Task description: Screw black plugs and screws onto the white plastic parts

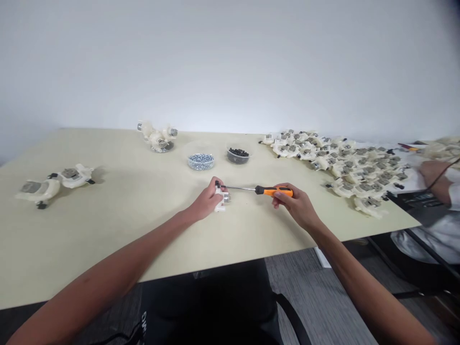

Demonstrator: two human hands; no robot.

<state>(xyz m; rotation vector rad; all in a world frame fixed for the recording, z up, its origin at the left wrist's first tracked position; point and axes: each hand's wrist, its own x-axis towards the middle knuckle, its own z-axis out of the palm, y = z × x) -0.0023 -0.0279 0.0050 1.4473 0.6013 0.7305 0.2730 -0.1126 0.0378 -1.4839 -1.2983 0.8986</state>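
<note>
My left hand (207, 200) is closed round a small white plastic part (222, 200) resting on the beige table (118, 215). My right hand (294, 203) grips the orange handle of a screwdriver (273, 191). The screwdriver lies almost level, its metal shaft pointing left, and its tip meets the top of the white part by my left fingers. Both hands are near the table's middle, close to the front edge.
Behind the hands stand a clear dish of silver screws (200, 161) and a dish of small black pieces (237, 155). A big heap of white parts (341, 163) covers the right. More white parts lie at the back (158, 136) and far left (53, 184). Another person's hand (436, 175) is at the right edge.
</note>
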